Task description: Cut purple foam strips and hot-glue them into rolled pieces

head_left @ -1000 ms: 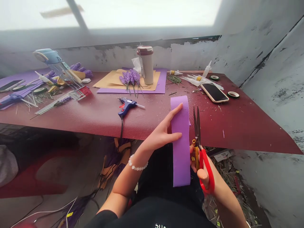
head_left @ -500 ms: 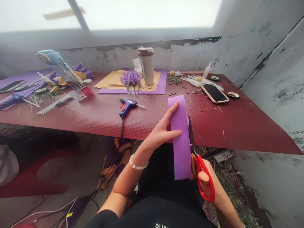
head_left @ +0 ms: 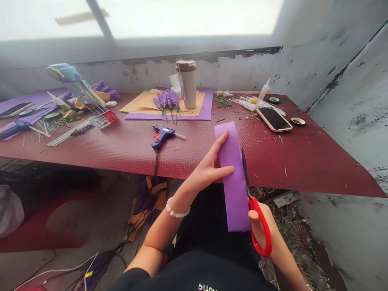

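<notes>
"Where does the purple strip [head_left: 235, 194] lie from the hands?"

"Between them, its far end over the counter [head_left: 318, 161], its near end past the front edge, towards the dark shirt [head_left: 194, 270]."

"And its long axis?"

"Away from the shirt, far end leaning a little left. The scissors [head_left: 255, 204] lie close along its right long edge, blades pointing nearly the same way (whether they are parted, I can't tell)."

"How is each hand set?"

"The left hand [head_left: 209, 167] pinches the strip from its left side, thumb and a finger spread over the face, the rest hidden. The right hand [head_left: 260, 226] curls round the red handles, thumb through a loop."

"Which is nearer that right edge?"

"The right, low beside the near end; the left sits higher, across the strip's width."
</notes>
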`<action>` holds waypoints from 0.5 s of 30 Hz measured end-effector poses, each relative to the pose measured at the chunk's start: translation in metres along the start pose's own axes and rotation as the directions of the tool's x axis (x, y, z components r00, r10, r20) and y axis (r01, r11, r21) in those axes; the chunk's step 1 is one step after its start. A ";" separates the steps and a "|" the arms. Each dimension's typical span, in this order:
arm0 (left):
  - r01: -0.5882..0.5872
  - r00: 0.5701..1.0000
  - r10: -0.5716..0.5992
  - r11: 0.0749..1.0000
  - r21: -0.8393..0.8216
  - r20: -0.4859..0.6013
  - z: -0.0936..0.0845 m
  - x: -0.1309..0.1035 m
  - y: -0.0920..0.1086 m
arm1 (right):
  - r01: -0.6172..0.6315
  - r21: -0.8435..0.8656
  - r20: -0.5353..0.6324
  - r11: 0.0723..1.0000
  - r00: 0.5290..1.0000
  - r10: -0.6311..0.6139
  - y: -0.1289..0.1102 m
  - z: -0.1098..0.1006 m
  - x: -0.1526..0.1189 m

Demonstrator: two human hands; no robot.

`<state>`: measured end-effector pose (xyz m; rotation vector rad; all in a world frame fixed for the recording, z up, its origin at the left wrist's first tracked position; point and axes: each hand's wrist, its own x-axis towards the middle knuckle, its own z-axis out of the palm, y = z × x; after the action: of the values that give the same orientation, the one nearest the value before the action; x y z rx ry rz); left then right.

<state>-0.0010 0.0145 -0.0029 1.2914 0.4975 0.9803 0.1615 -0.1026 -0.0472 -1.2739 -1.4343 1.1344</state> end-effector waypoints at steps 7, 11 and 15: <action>-0.021 1.000 0.021 1.000 0.003 -0.002 0.000 0.000 -0.001 | -0.082 -0.007 -0.037 0.997 0.996 0.082 0.001 0.001 -0.002; -0.029 0.999 0.029 0.999 -0.019 0.015 0.000 0.000 -0.002 | -0.115 -0.019 -0.065 0.993 0.991 0.114 -0.003 0.001 0.000; -0.013 1.000 0.013 0.999 -0.034 0.013 0.002 -0.001 0.000 | -0.113 -0.029 -0.115 0.993 0.987 0.109 -0.004 0.001 0.002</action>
<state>-0.0004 0.0124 -0.0025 1.2711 0.4613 0.9870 0.1594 -0.1010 -0.0433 -1.4354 -1.3181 1.0954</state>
